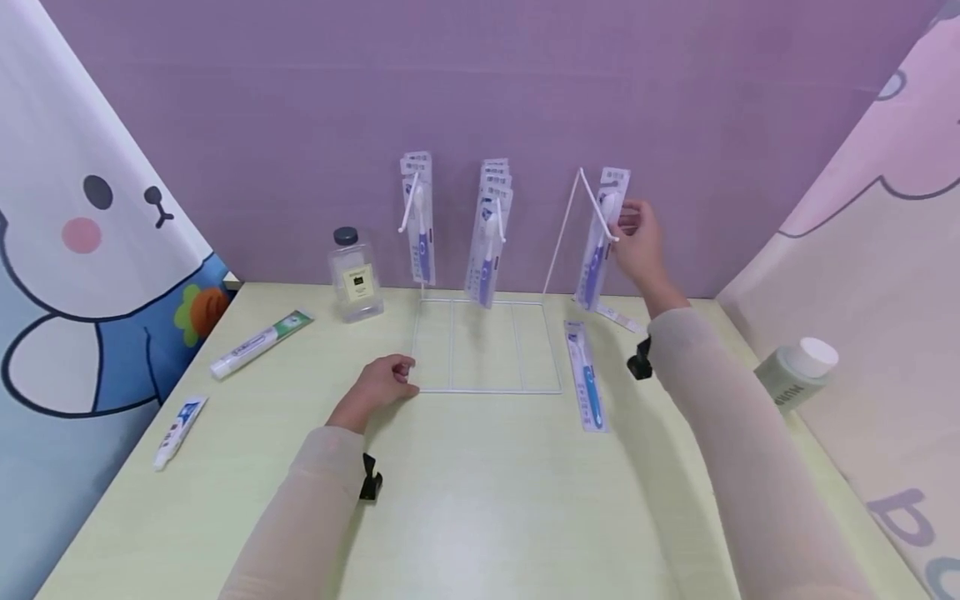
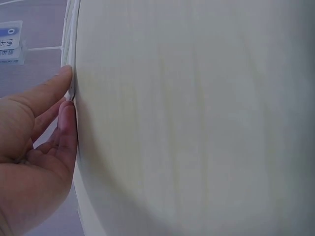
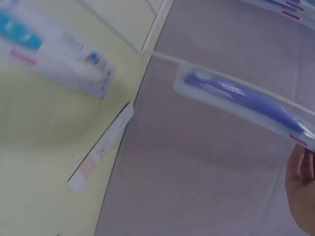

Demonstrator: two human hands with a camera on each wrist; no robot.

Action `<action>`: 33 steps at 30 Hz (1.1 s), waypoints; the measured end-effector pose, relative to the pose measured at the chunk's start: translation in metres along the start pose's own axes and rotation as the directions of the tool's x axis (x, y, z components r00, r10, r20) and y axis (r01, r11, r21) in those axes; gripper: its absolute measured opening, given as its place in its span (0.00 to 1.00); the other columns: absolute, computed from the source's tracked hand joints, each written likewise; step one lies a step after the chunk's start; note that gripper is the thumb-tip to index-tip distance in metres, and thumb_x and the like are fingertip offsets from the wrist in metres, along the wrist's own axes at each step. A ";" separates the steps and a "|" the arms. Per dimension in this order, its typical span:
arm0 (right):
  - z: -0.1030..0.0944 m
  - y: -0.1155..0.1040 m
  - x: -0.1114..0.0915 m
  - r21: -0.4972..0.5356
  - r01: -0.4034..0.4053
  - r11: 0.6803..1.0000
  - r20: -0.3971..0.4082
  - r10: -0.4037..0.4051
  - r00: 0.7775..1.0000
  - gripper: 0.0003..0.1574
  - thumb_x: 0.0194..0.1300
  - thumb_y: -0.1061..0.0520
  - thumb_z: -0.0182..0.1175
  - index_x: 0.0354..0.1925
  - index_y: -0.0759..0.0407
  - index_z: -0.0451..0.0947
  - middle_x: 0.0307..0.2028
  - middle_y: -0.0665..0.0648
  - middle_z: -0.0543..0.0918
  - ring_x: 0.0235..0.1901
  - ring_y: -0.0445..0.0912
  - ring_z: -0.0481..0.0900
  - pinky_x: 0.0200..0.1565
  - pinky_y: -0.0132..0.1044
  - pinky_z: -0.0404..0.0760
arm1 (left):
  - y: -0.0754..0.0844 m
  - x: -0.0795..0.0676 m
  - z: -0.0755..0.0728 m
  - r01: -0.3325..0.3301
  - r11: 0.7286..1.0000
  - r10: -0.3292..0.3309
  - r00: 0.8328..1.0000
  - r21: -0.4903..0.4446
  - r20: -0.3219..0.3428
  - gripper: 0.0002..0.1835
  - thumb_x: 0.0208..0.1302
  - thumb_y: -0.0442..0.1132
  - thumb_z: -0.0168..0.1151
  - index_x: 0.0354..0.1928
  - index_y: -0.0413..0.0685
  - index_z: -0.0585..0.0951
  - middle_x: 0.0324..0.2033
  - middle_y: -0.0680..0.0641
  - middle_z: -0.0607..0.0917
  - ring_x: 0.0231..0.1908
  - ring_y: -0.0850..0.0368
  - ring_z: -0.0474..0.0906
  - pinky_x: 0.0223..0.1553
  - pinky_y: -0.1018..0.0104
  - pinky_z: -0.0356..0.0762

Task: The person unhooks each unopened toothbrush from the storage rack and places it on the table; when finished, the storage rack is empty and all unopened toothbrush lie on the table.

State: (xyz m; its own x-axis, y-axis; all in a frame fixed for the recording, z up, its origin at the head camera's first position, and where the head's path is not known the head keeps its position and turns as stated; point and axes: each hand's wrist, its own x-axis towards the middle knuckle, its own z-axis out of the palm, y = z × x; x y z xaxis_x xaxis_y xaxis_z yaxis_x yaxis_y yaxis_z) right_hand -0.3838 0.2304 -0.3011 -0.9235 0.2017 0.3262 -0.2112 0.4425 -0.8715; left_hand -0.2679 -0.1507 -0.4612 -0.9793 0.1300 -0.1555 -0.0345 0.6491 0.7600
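Observation:
A white wire display rack (image 1: 491, 391) stands on the table, its hooks rising at the back. My left hand (image 1: 381, 382) pinches the rack's front left corner; in the left wrist view, thumb and fingers (image 2: 68, 120) meet at the wire. My right hand (image 1: 637, 242) holds a packaged purple toothbrush (image 1: 596, 267) by its edge, beside the right hook (image 1: 597, 204). That pack hangs upright and overlaps the hook's wire in the head view. Packaged purple toothbrushes hang in stacks on the left hook (image 1: 422, 225) and the middle hook (image 1: 487, 242).
Right of the rack lies a packaged blue toothbrush (image 1: 587, 379), with a narrow strip-like pack (image 1: 618, 316) behind it. Toothpaste tubes, one green and white (image 1: 262, 343) and one smaller (image 1: 180, 432), lie at left. A clear bottle (image 1: 356, 279) stands back left, a white-capped bottle (image 1: 795, 375) at right.

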 end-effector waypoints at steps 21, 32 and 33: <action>-0.039 0.129 -0.069 -0.121 -0.310 0.943 0.462 0.330 0.823 0.33 0.63 0.67 0.51 0.64 0.71 0.54 0.46 0.74 0.72 0.34 0.50 0.79 0.39 0.43 0.78 | -0.005 0.002 0.000 0.001 1.000 -0.001 1.000 0.000 0.003 0.28 0.51 0.33 0.66 0.55 0.36 0.71 0.41 0.43 0.75 0.41 0.51 0.70 0.47 0.59 0.68; -0.030 0.155 -0.080 -0.193 -0.376 0.906 0.419 0.422 0.804 0.31 0.61 0.64 0.54 0.61 0.72 0.58 0.45 0.71 0.71 0.31 0.47 0.78 0.34 0.38 0.79 | -0.004 0.003 0.003 0.002 1.000 -0.002 1.000 -0.020 0.002 0.27 0.51 0.32 0.66 0.55 0.36 0.71 0.39 0.44 0.74 0.40 0.51 0.70 0.46 0.60 0.68; -0.029 0.156 -0.080 -0.201 -0.381 0.902 0.406 0.431 0.806 0.31 0.61 0.64 0.54 0.61 0.72 0.59 0.45 0.71 0.72 0.30 0.47 0.78 0.33 0.38 0.79 | -0.004 0.003 0.003 0.006 1.000 -0.006 1.000 -0.021 0.000 0.27 0.51 0.32 0.66 0.55 0.36 0.71 0.39 0.44 0.74 0.41 0.51 0.70 0.46 0.60 0.68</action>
State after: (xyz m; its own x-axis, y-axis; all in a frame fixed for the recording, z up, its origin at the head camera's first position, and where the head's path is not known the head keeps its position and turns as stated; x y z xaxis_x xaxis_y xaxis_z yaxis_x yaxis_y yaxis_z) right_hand -0.3332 0.3083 -0.4526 -0.9652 -0.0017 -0.2614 0.2258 0.4982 -0.8371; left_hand -0.2699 -0.1510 -0.4662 -0.9791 0.1262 -0.1596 -0.0442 0.6339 0.7722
